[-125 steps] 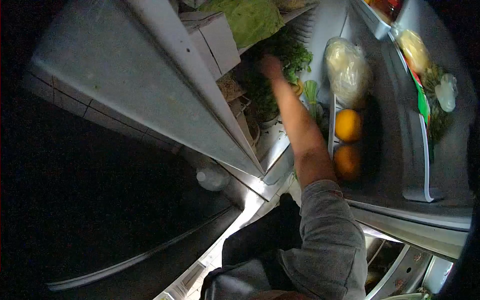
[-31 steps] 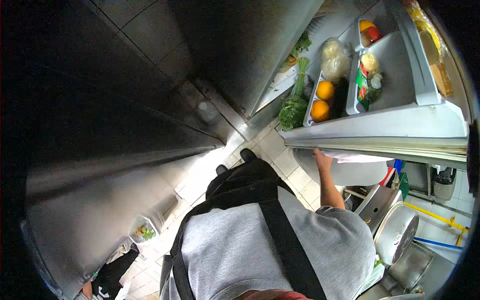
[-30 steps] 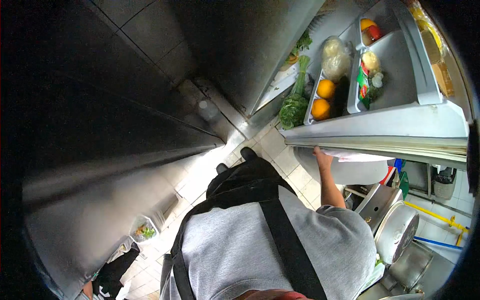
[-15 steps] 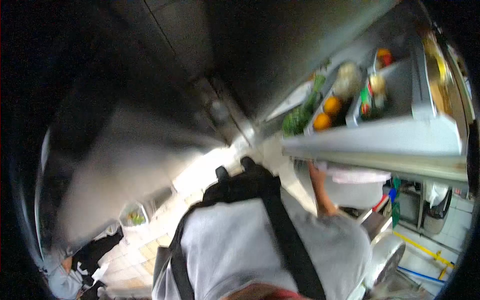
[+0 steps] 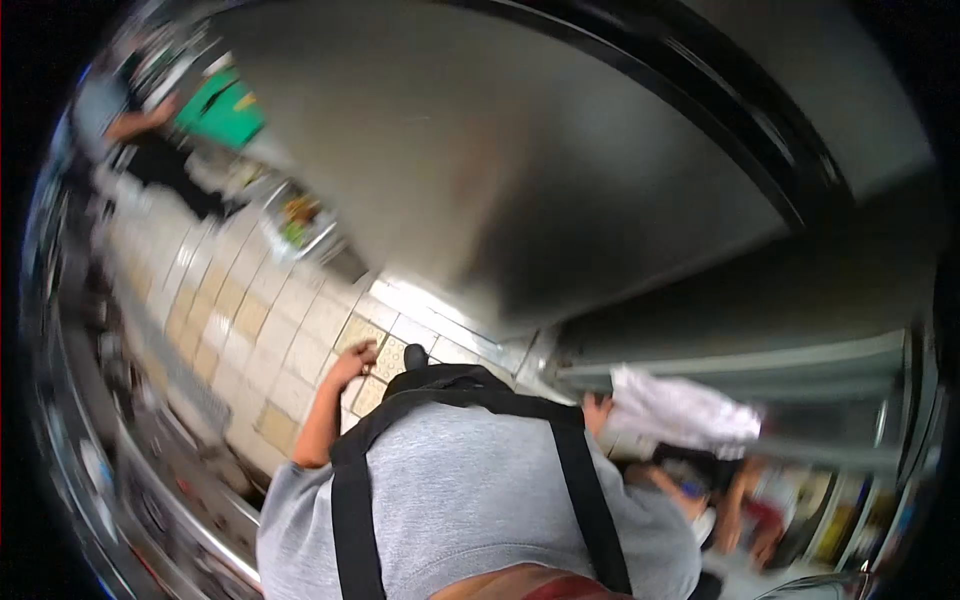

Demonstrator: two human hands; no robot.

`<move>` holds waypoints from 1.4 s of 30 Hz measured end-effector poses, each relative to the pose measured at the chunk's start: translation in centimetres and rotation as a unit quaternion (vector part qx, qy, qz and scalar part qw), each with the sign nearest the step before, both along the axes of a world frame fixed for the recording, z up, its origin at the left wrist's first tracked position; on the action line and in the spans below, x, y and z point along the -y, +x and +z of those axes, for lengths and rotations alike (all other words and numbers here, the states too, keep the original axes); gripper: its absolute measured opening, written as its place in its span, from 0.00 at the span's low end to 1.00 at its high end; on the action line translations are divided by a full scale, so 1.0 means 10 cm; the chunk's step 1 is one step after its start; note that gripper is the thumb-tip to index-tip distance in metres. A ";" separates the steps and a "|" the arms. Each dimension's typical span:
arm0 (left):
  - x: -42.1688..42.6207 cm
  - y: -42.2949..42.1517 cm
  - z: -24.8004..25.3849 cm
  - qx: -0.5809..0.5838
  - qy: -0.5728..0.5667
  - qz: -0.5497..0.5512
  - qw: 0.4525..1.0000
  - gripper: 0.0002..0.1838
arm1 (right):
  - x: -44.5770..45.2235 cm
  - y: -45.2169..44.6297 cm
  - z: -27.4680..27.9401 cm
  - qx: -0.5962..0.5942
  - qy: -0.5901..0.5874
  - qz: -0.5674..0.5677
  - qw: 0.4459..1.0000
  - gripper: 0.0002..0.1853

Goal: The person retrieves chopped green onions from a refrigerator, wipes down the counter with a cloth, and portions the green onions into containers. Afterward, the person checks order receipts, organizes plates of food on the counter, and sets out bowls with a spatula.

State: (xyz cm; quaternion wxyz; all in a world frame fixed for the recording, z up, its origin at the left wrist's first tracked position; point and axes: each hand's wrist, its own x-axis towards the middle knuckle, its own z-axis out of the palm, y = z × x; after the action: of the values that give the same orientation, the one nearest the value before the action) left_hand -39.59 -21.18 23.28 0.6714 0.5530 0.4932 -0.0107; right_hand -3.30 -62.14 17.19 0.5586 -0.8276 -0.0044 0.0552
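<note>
Left hand [image 5: 355, 364] in the air, right hand [image 5: 598, 411] at a pale cloth [image 5: 686, 408]

We see the pale cloth, whitish-pink, soft and creased, at the right side of the body, beside the smooth metal door edge. The right hand is against its near end. The fingers there are blurred, so we cannot tell if they pinch it. The left hand holds nothing, with the fingers loosely bent and a little apart, above the square ceramic floor tiles [image 5: 304, 318].

A broad brushed-metal panel [image 5: 430, 125], dull grey with soft reflections, fills the upper part. Near its lower left edge is a box-shaped tub [image 5: 326, 238] with orange and green food [image 5: 297, 216]. Farther away, a co-worker [image 5: 105, 115] has a hand near a bright green box [image 5: 222, 108]. At the lower right we see bare arms [image 5: 733, 508] of other people, blurred.

Compared with half a second ago, the fridge compartments with the oranges and the leafy bunch are out of view. The left hand has come into view, and the cloth now shows more fully.
</note>
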 end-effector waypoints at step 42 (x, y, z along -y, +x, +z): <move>0.17 -4.64 5.70 -0.324 0.854 -0.124 0.388 0.23 | -7.10 -7.04 6.17 0.164 0.849 0.496 -0.081 0.23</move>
State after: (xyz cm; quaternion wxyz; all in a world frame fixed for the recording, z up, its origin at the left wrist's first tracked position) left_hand -86.02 -22.92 80.24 -0.3725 0.8456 0.3494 0.1551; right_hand -73.73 8.86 78.88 -0.6286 -0.5346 0.5490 -0.1328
